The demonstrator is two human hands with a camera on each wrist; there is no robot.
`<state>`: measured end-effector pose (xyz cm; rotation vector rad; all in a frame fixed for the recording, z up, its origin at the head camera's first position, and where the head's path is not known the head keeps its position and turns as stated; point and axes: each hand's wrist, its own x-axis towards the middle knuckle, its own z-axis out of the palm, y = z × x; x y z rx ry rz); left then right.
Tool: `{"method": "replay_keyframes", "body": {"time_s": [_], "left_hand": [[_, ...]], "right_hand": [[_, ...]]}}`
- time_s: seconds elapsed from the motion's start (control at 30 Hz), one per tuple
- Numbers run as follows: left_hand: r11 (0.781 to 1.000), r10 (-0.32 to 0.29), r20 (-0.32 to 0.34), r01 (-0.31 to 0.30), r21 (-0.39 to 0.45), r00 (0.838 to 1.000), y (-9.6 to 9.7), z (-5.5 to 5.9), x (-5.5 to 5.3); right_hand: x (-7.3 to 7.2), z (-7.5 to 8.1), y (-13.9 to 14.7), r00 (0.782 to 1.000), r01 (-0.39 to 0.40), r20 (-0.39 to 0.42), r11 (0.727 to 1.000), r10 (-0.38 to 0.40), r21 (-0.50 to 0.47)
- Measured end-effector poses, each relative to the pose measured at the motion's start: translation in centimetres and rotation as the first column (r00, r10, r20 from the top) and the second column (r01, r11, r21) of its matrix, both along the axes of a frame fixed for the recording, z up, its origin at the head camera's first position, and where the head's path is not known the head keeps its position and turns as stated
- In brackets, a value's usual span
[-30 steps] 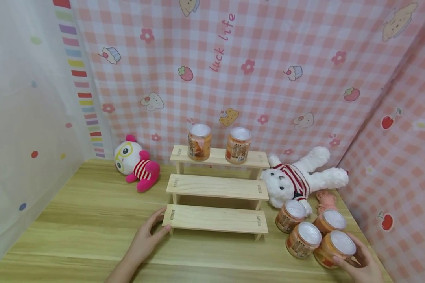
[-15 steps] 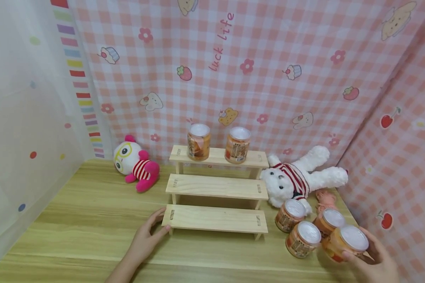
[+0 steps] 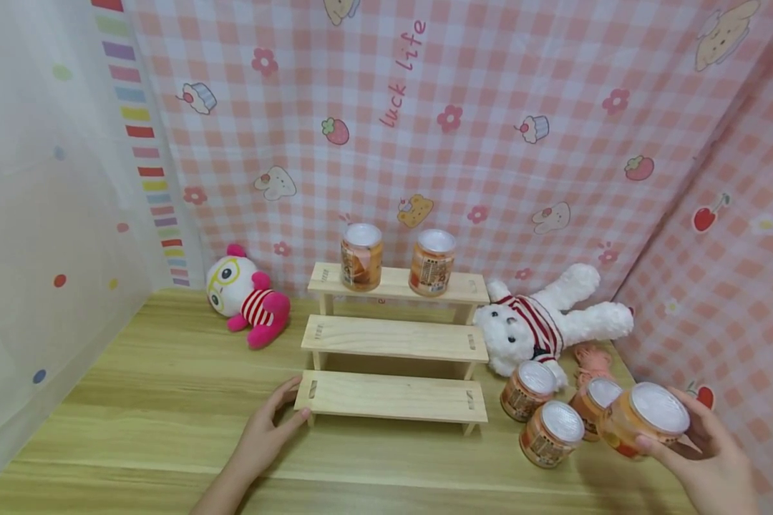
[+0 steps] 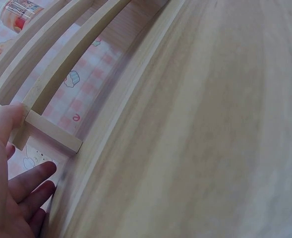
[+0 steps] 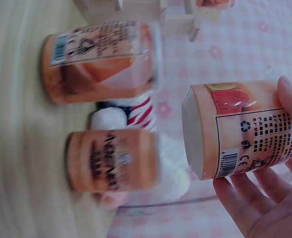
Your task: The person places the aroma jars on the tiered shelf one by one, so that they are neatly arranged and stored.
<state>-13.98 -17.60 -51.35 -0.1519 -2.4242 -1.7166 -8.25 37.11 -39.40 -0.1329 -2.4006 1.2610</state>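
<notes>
Jar (image 3: pixel 640 423) held off the counter (image 3: pixel 167 404), right of the shelf (image 3: pixel 393 337)
The right grip (image 3: pixel 715 450) pinches it, long axis near upright, lid up; the farther left grip (image 3: pixel 267 431) holds the shelf's left end.

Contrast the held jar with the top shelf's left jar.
In the head view, the held jar looks larger than the shelf jar. The right hand grips the held jar above the table; the shelf jar stands on the top shelf. Both have pale lids and orange sides.
</notes>
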Motion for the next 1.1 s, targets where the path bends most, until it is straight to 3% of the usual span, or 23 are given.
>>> {"method": "replay_keyframes", "body": {"time_s": [0.37, 0.47, 0.63, 0.83, 0.93, 1.1], "left_hand": [[1.000, 0.003, -0.011, -0.003, -0.011, 1.000, 0.0, 0.0, -0.1], [1.000, 0.003, -0.007, -0.003, -0.008, 1.000, 0.0, 0.1, 0.0], [1.000, -0.003, -0.001, 0.003, 0.000, 1.000, 0.1, 0.2, 0.1], [1.000, -0.010, 0.007, 0.010, -0.003, 1.000, 0.1, 0.3, 0.1], [1.000, -0.011, 0.006, 0.011, -0.001, 1.000, 0.1, 0.3, 0.1], [1.000, -0.014, 0.000, 0.014, 0.004, 1.000, 0.0, 0.3, 0.2]], "right_hand": [[-0.8, 3.1, -2.0, 0.996, -0.087, -0.014, 0.995, 0.088, 0.057], [-1.1, 3.8, -2.9, 0.989, -0.140, -0.043, 0.990, 0.140, -0.008], [-2.0, 4.5, -5.0, 0.959, -0.268, -0.149, 0.941, 0.240, -0.206], [-3.2, 5.1, -7.6, 0.948, -0.307, -0.162, 0.926, 0.275, -0.222], [-3.8, 5.2, -8.9, 0.933, -0.354, -0.169, 0.902, 0.319, -0.249], [-4.7, 5.6, -11.1, 0.911, -0.406, -0.166, 0.894, 0.378, -0.191]]}}
